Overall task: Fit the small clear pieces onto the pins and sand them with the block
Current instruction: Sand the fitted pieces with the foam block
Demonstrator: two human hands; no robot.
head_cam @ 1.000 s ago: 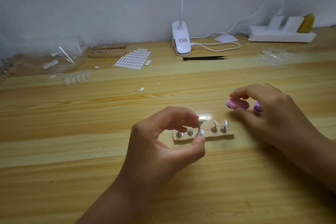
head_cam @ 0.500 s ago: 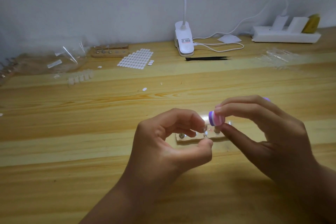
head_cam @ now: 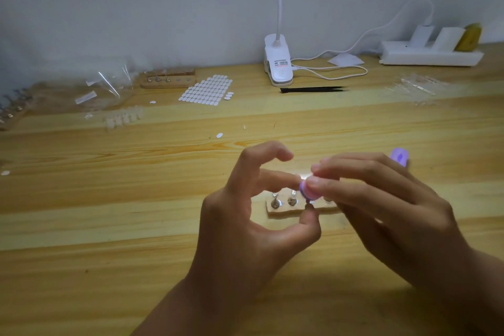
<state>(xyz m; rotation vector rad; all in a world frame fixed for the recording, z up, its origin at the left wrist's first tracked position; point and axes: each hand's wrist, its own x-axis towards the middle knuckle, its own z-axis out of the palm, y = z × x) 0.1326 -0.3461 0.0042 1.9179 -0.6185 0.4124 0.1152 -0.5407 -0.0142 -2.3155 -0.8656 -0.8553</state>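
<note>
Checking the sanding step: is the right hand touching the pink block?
Touching. The head view shows the right hand pinching the pink block plainly.

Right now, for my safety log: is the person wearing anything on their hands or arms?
No. The left hand and right hand are bare, with no gloves, rings, watch or sleeves visible down to the frame edge.

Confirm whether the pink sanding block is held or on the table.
Held: right hand pinches pink block above the pin holder; left hand pinches a pin.
</note>
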